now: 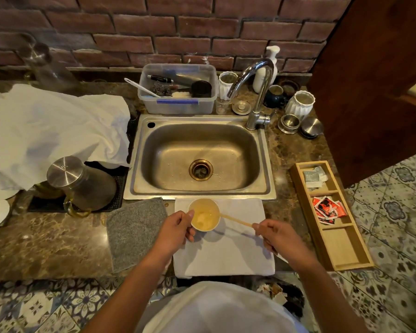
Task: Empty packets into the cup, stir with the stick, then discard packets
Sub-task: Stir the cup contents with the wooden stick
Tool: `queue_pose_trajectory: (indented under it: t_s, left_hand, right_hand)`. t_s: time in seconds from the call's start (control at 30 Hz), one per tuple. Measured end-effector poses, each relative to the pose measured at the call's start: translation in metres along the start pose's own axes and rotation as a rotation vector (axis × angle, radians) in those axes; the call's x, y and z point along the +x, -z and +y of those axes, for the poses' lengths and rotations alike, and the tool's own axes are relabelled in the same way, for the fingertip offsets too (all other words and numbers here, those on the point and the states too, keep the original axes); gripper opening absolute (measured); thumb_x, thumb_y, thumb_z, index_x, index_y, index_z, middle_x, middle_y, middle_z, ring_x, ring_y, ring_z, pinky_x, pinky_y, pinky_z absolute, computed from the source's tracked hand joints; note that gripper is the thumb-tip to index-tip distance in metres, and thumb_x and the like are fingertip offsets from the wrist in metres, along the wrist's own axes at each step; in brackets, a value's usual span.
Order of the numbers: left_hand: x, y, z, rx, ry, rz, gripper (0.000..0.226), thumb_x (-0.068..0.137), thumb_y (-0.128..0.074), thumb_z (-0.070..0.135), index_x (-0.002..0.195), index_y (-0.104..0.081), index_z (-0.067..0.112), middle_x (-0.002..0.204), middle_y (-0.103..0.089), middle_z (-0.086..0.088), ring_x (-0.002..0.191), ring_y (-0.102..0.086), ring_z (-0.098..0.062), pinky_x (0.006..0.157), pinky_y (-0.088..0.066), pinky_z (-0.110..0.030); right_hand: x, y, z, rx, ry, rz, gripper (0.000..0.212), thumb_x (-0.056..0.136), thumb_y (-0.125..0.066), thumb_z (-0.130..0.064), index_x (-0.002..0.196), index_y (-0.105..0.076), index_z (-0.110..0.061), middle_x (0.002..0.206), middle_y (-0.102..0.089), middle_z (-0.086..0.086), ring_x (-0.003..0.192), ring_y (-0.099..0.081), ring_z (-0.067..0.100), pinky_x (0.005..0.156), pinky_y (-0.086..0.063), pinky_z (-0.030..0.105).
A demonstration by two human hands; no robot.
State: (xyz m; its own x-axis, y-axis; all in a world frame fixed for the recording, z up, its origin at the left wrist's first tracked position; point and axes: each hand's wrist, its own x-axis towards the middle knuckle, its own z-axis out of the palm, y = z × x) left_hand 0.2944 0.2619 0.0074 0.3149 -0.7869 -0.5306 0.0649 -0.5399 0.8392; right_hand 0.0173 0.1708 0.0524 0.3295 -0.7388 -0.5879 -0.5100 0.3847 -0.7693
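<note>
A white paper cup [204, 214] with pale yellowish contents stands on a white towel [228, 251] in front of the sink. My left hand [179, 227] grips the cup's left side. My right hand [273, 234] pinches the outer end of a wooden stir stick [235, 221], whose other end rests in the cup at its right rim. Red packets [328, 209] and grey packets [312, 176] lie in a wooden tray [346, 248] at the right. Torn packets [274, 290] lie in a dark bin below the counter edge.
A steel sink [199, 155] with a faucet [257, 92] sits behind the cup. A grey cloth [135, 231] lies left of the towel. A lidded glass jug [82, 183], a white cloth [53, 131], a plastic tub [178, 90] and jars [299, 104] crowd the counter.
</note>
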Motion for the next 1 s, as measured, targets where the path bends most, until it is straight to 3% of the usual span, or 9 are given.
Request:
queue_pose_trajectory:
  t_s: [0.23,0.5,0.6,0.83,1.0]
  left_hand:
    - [0.001,-0.001,0.0,0.013,0.01,0.016,0.039,0.104,-0.055,0.034,0.08,-0.057,0.004,0.061,-0.066,-0.011,0.045,-0.06,-0.016,0.05,-0.044,-0.034]
    - [0.001,-0.001,-0.006,0.021,0.018,0.042,0.039,0.104,-0.054,0.036,0.08,-0.058,0.006,0.058,-0.066,-0.006,0.045,-0.061,-0.015,0.046,-0.044,-0.032]
    - [0.002,-0.002,-0.006,0.029,0.025,0.049,0.039,0.104,-0.054,0.036,0.079,-0.058,0.006,0.056,-0.066,-0.004,0.043,-0.061,-0.014,0.044,-0.044,-0.031]
    - [0.002,-0.003,-0.008,0.017,0.026,0.069,0.038,0.104,-0.055,0.036,0.08,-0.058,0.006,0.058,-0.065,-0.008,0.043,-0.061,-0.017,0.043,-0.042,-0.03]
    - [0.003,-0.004,-0.008,0.039,0.034,0.082,0.04,0.103,-0.055,0.038,0.079,-0.059,0.007,0.058,-0.067,-0.006,0.045,-0.062,-0.018,0.046,-0.044,-0.032]
  right_hand:
    - [0.004,-0.002,0.009,-0.028,-0.01,-0.111,0.032,0.098,-0.067,-0.037,0.082,-0.082,-0.013,0.051,-0.06,0.012,0.039,-0.045,0.018,0.044,-0.04,0.022]
    - [-0.001,0.01,0.034,-0.064,-0.02,-0.153,0.031,0.095,-0.069,-0.038,0.08,-0.083,-0.014,0.054,-0.065,0.019,0.038,-0.049,0.017,0.047,-0.044,0.023]
    - [-0.006,0.021,0.041,-0.083,-0.045,-0.147,0.03,0.094,-0.07,-0.04,0.079,-0.082,-0.016,0.055,-0.065,0.01,0.041,-0.049,0.014,0.045,-0.043,0.022]
    - [-0.013,0.06,0.036,0.212,-0.055,-0.012,0.034,0.086,-0.071,-0.039,0.088,-0.078,-0.005,0.053,-0.05,0.009,0.043,-0.044,0.015,0.042,-0.039,0.021]
    - [-0.007,0.055,0.037,0.325,-0.05,0.013,0.023,0.1,-0.062,-0.022,0.101,-0.079,-0.007,0.052,-0.049,0.007,0.044,-0.047,0.014,0.047,-0.042,0.027]
